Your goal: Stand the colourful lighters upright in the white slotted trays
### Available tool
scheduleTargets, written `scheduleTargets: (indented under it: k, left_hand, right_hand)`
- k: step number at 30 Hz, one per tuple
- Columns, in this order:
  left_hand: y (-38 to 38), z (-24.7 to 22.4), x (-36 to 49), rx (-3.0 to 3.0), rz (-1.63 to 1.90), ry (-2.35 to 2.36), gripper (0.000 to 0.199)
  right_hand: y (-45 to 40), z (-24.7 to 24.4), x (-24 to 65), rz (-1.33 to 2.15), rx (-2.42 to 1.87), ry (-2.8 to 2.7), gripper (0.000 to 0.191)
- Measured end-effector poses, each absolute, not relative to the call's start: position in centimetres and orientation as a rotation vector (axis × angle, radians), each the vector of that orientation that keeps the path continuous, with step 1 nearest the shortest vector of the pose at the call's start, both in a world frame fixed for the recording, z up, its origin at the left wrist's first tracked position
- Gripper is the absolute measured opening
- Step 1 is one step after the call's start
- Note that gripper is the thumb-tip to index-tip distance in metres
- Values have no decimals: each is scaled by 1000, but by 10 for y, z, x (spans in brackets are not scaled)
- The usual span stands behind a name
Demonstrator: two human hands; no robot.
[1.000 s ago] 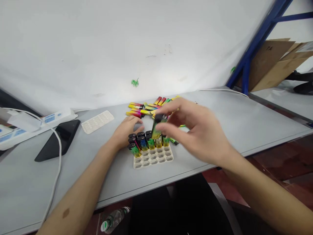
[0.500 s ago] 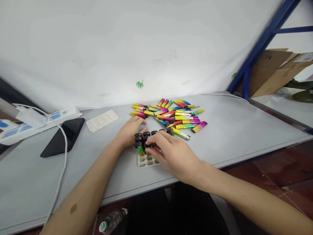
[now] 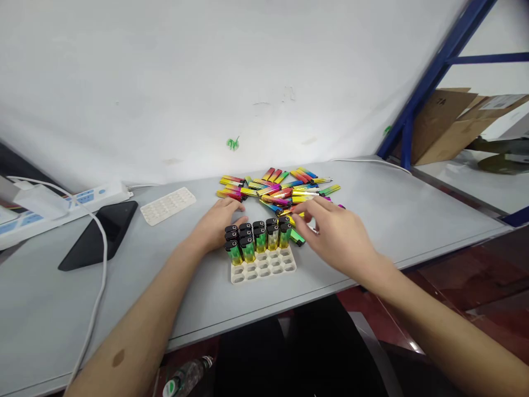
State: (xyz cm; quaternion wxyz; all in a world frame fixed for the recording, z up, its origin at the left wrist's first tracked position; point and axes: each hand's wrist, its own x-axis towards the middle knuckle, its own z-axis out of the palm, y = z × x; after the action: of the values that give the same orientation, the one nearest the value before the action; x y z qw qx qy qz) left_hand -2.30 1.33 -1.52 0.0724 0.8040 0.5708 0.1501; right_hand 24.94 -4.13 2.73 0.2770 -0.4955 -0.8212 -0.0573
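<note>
A cream tray (image 3: pixel 264 270) with rows of oval holes lies near the table's front edge. Several green-and-yellow lighters (image 3: pixel 259 240) with black tops stand upright in its back rows; the front holes are bare. My left hand (image 3: pixel 217 223) rests on the table at the tray's back left corner, thumb and forefinger apart. My right hand (image 3: pixel 330 229) is at the near side of a loose pile of shiny multicoloured lighters (image 3: pixel 283 193). Its thumb and fingertips come together on a lighter there, mostly hidden by the fingers. A green lighter (image 3: pixel 296 237) lies beside the tray.
A second cream tray (image 3: pixel 167 206) lies at the left, beside a black phone (image 3: pixel 99 234). A power strip (image 3: pixel 88 199) and a white cable (image 3: pixel 99 292) run along the left side. The wall stands behind; a blue frame (image 3: pixel 407 138) and cardboard boxes (image 3: pixel 446 121) are at the right.
My right hand has left the lighter it was setting in the tray and moved up and right to the pile. That lighter now stands in the tray. My left hand stays in place.
</note>
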Motion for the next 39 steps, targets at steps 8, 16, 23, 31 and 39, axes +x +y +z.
scheduleTargets:
  k: [8,16,23,31,39]
  left_hand:
    - [13,-14,-24,2389,463,1723,35]
    - [20,-23,-30,2453,483,1704,34]
    - [21,-27,-33,2468,502,1701,33]
    - [26,-29,-37,2483,477,1701,38]
    - [19,-24,-34,2459,479,1728,35]
  right_hand:
    - [-21,-2,287,-208,-1534,-2454,20]
    - [15,28,280,872,-1145,-1866,20]
    - [68,25,235,1499,-818,-1291,25]
    - [59,13,239,1579,-751,-1184,33]
    - [54,10,226,1693,-783,-1161,45]
